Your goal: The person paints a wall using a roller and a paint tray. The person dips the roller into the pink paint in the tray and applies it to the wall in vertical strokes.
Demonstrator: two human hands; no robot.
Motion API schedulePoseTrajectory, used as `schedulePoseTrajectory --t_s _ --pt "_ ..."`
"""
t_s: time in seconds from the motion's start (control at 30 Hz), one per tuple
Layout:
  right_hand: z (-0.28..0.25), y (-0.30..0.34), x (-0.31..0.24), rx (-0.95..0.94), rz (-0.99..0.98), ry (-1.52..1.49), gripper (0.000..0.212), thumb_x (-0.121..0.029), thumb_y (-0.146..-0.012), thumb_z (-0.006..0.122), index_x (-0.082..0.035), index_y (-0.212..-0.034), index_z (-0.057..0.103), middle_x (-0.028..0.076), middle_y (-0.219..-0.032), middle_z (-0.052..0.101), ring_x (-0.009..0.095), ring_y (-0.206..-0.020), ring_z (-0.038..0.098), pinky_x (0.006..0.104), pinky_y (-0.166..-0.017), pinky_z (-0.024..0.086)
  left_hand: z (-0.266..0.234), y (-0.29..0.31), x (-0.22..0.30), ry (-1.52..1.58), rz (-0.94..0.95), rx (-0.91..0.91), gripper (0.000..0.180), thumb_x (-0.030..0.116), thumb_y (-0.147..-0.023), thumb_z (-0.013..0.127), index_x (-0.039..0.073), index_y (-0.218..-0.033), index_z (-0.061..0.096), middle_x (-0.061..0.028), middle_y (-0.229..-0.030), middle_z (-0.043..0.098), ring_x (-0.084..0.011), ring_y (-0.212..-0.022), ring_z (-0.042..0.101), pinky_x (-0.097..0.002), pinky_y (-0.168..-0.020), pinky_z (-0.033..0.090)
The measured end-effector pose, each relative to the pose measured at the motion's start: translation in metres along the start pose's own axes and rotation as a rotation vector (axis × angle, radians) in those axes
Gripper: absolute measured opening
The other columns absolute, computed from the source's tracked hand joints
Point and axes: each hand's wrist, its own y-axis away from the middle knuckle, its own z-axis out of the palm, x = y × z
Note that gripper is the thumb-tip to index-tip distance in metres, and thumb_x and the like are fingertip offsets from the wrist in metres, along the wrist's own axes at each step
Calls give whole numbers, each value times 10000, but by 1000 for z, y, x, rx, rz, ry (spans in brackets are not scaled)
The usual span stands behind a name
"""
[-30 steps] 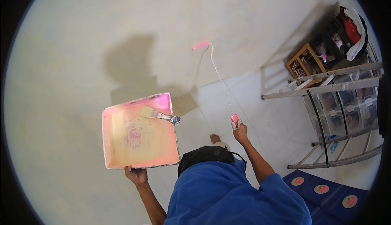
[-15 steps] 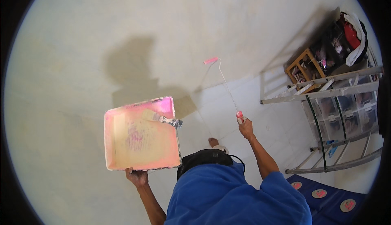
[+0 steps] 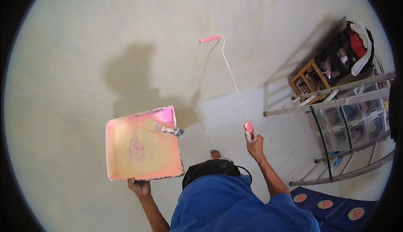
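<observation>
My left hand (image 3: 139, 186) grips the near edge of a paint tray (image 3: 145, 160), fingers beneath and thumb over the rim. Cream and pink paint coats the tray. A paintbrush (image 3: 170, 130) lies across its upper right part, its dark handle sticking out over the side. In my right hand (image 3: 255, 144) is the red handle of a paint roller (image 3: 228, 66), fingers wrapped round it. The roller's long thin white rod runs up to a pink sleeve (image 3: 210, 39), which is at the pale wall (image 3: 184, 13); whether it touches is hard to tell.
A metal ladder (image 3: 327, 101) stands at the right. Behind it are clear plastic drawers (image 3: 357, 122) and a wooden-framed shelf (image 3: 308, 78) heaped with things. Dark blue panels (image 3: 336, 209) with round pink pictures are at lower right. My bare foot (image 3: 215, 154) is on the white tiled floor.
The roller's pink sleeve has moved up and slightly left along the wall. My right hand has shifted slightly lower in view. The tray stays in my left hand, a little lower in view.
</observation>
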Motion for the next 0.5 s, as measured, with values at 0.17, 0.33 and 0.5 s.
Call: schedulePoseTrajectory --t_s 0.17,0.33,0.5 --pt "2 -3 -6 32 -34 -21 291 -265 -899 594 24 -883 574 170 -623 558 186 -556 479 359 -543 422 4 2 -4 8 2 -15 274 31 -662 564 27 -935 575 -44 -867 618 -187 -793 597 -353 -745 530" --pt "3 -7 -14 23 -70 -116 259 -234 -911 581 25 -899 574 121 -607 529 131 -581 432 340 -536 411 -10 -2 -1 23 -16 -62 275 35 -663 566 26 -937 576 -48 -888 625 -196 -790 603 -359 -733 536" --pt "8 -32 -30 77 -172 -182 254 -219 -918 572 33 -890 569 90 -604 509 119 -591 417 332 -526 399 -15 -3 -1 -28 -13 -148 259 67 -677 572 35 -934 577 -41 -843 616 -184 -746 597 -353 -693 537"
